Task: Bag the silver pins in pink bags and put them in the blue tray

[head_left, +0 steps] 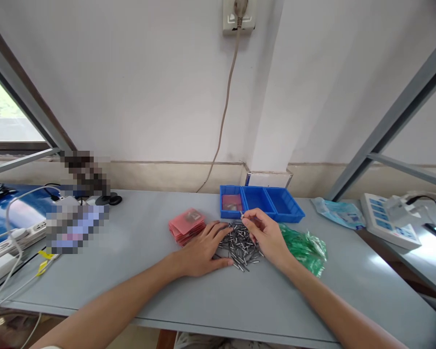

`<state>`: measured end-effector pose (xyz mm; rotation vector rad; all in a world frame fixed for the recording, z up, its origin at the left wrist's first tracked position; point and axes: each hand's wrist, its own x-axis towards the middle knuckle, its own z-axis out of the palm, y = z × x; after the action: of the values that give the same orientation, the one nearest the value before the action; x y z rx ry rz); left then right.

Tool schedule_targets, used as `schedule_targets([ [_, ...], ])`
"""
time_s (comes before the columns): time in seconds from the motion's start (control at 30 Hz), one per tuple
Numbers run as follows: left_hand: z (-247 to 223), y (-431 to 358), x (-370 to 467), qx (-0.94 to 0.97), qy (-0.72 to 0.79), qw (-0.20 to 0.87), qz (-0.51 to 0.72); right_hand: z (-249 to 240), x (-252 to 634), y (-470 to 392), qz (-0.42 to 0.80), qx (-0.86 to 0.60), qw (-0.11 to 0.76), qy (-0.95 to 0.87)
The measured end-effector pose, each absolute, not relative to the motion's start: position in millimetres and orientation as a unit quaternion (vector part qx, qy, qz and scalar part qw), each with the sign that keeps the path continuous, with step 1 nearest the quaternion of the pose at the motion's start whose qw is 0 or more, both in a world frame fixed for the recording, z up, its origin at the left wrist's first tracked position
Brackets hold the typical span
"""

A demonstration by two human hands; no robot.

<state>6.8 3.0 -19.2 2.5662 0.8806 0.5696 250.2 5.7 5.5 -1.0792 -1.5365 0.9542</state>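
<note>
A loose pile of small metal pins point(239, 248) lies on the grey table, between my two hands. My left hand point(203, 249) rests at the pile's left edge, open, its fingers spread and touching some of the pins. Over the pile's far right side, my right hand point(263, 235) is closed in a pinch, with the tip of one small metal pin point(241, 214) showing between thumb and forefinger. Just beyond my left hand sits a stack of pink plastic bags point(186, 226). Behind the pile stands a blue three-compartment tray point(276, 217), with a pink bag point(232, 202) in its left compartment.
Crumpled green plastic point(307, 249) lies beside my right wrist. Farther right are a blue-and-white packet point(339, 213) and a white power strip point(388, 220). Cables and another power strip point(18, 242) crowd the left side. A wall cord point(225, 106) hangs down behind the table.
</note>
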Motion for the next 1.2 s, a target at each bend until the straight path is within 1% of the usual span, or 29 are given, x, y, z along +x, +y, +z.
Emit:
schedule_targets([
  [0.1,-18.7,2.5,7.1,0.909,0.315,0.188,0.197,7.6,251.2,5.1,0.501,-0.418,0.508,-0.563],
  [0.17,-18.9,2.4,7.2,0.909,0.318,0.190,0.193,8.8,251.0,4.2,0.550,-0.394,0.511,-0.530],
  [0.23,-19.8,2.7,7.1,0.908,0.322,0.189,0.189,9.1,250.4,3.3,0.576,-0.383,0.509,-0.513],
  [0.3,-20.9,3.0,7.0,0.909,0.323,0.186,0.188,8.3,249.8,2.7,0.566,-0.394,0.507,-0.517],
  [0.4,-21.6,3.3,7.1,0.910,0.319,0.180,0.193,6.6,250.2,2.3,0.478,-0.444,0.505,-0.565],
  [0.5,-21.3,3.4,7.5,0.910,0.319,0.182,0.192,7.3,252.2,1.0,0.312,-0.478,0.513,-0.641],
  [0.57,-21.3,3.5,7.8,0.910,0.322,0.184,0.188,8.9,253.6,-0.5,0.224,-0.483,0.503,-0.681],
  [0.6,-21.4,3.5,7.9,0.910,0.323,0.183,0.187,9.7,254.1,-1.2,0.202,-0.485,0.495,-0.692],
  [0.67,-21.8,3.5,7.8,0.910,0.323,0.181,0.189,10.5,254.5,-2.0,0.195,-0.485,0.489,-0.698],
  [0.8,-22.2,3.3,7.5,0.909,0.321,0.180,0.193,7.3,254.0,0.7,0.261,-0.476,0.506,-0.671],
  [1.0,-21.5,3.4,7.5,0.910,0.319,0.184,0.193,2.7,253.0,5.3,0.459,-0.448,0.517,-0.567],
  [1.2,-20.4,2.7,7.8,0.908,0.325,0.187,0.187,10.7,252.8,2.1,0.546,-0.408,0.534,-0.500],
])
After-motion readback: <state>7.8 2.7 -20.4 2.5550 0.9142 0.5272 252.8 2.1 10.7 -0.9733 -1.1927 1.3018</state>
